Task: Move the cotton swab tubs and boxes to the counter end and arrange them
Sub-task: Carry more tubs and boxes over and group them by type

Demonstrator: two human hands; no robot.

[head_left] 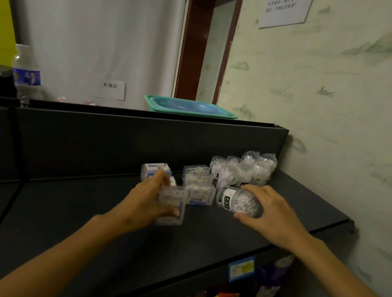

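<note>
My left hand [148, 199] grips a clear rectangular swab box [172, 205], held just above the dark counter [85, 221]. My right hand [270, 214] grips a round clear swab tub [237, 201] with a green label, lying on its side. Behind them stand several clear boxes [198, 185] in a cluster, one blue-labelled box [155, 169] at the left. Several round swab tubs [243, 169] are grouped at the counter's right end by the wall.
A black back panel [142, 140] rises behind the counter. On top sit a green tray with a blue basin [187, 106] and a water bottle [26, 75]. The patterned wall [338, 115] closes the right side. Goods fill a lower shelf [260, 288].
</note>
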